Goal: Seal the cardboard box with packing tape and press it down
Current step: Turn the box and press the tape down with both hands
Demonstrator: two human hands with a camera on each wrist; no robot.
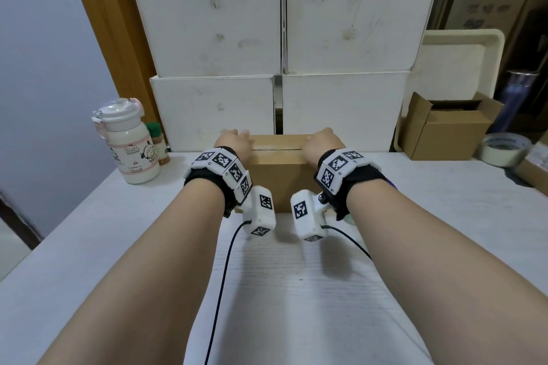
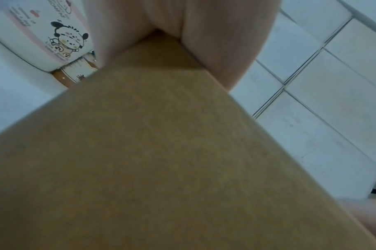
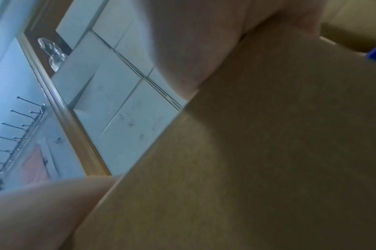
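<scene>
A brown cardboard box (image 1: pixel 278 184) stands on the white table (image 1: pixel 296 290), its top flaps closed with a bare seam running left to right. My left hand (image 1: pixel 234 142) holds its left end and my right hand (image 1: pixel 321 147) its right end, both reaching over the top; the fingertips are hidden behind the box. In the left wrist view the hand (image 2: pixel 214 42) wraps the box (image 2: pixel 161 152) at its upper corner. The right wrist view shows the palm (image 3: pixel 193 42) on the box's (image 3: pixel 268 152) top edge. A roll of packing tape (image 1: pixel 504 148) lies at the far right.
Stacked white boxes (image 1: pixel 281 38) stand right behind the box. A white bottle (image 1: pixel 130 145) and a spice jar (image 1: pixel 158 142) are at the left. An open small cardboard box (image 1: pixel 444 127) and a white tray (image 1: pixel 462 53) are at the right.
</scene>
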